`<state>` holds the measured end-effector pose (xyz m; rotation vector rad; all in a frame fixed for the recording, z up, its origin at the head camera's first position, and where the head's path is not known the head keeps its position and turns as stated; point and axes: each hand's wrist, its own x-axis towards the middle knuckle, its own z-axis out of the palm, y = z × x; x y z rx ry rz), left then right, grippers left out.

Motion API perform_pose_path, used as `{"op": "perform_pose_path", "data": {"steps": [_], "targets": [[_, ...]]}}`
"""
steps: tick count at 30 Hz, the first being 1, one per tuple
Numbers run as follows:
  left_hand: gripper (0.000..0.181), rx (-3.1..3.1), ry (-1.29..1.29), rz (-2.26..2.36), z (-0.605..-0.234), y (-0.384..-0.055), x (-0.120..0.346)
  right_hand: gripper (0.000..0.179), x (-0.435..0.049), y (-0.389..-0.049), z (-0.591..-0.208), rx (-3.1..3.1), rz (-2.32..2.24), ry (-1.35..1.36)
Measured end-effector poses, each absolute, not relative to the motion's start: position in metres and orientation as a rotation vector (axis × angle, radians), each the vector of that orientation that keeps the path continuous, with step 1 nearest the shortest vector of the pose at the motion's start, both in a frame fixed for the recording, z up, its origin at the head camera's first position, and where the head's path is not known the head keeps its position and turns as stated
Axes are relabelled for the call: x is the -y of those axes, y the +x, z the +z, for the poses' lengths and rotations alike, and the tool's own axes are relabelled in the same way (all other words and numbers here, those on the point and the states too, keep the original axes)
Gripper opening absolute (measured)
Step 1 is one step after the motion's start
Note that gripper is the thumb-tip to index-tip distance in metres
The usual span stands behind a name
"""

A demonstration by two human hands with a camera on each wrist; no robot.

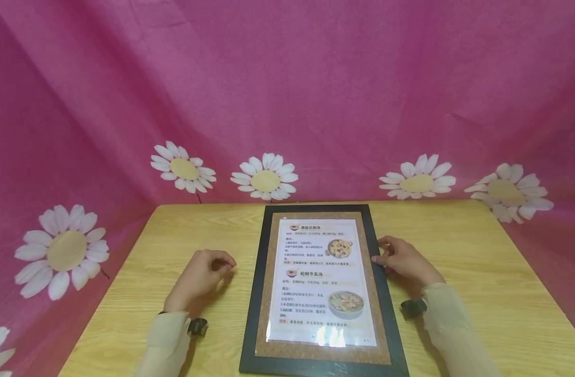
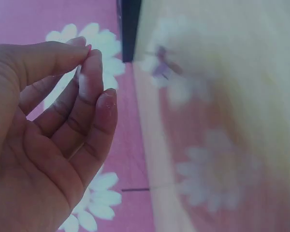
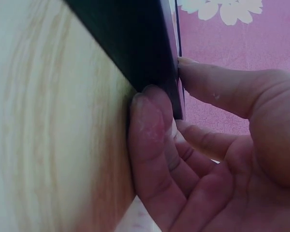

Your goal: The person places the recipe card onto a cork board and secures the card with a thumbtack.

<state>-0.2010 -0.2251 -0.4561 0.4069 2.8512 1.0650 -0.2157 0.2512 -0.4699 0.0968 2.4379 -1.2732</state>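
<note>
A black-framed cork board [image 1: 263, 345] lies on the wooden table, with a printed recipe sheet [image 1: 306, 303] on its cork. A small whitish dot shows at the sheet's top left corner. My right hand [image 1: 407, 262] grips the board's right edge, thumb on the frame and fingers beside and under it, as the right wrist view shows. To the left of the board, my left hand [image 1: 202, 275] is held with thumb and index fingertips together. A tiny pinkish-red thing [image 2: 89, 48] shows between those fingertips; its kind is mostly hidden.
The wooden table [image 1: 494, 293] extends on both sides of the board. Behind and to the left hangs a pink cloth [image 1: 287, 94] with large white daisies. Each wrist carries a dark camera strap, and light glares off the lower part of the sheet.
</note>
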Motion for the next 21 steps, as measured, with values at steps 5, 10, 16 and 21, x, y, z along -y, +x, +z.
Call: {"op": "perform_pose_path", "data": {"steps": [5, 10, 16, 21], "targets": [[0.009, -2.851, 0.406, 1.138, -0.443, -0.208, 0.209, 0.062, -0.251, -0.216, -0.472, -2.432, -1.275, 0.106], [0.011, -2.850, 0.515, 1.195, -0.426, -0.223, 0.183, 0.060, -0.253, -0.216, -0.471, -2.430, -1.271, 0.113], [0.009, -2.788, 0.575, 1.351, -0.413, -0.244, 0.149, 0.059, -0.253, -0.216, -0.469, -2.409, -1.313, 0.132], [0.008, -2.763, 0.636, 1.482, -0.405, -0.262, 0.118, 0.057, -0.254, -0.215, -0.470, -2.430, -1.291, 0.089]]}}
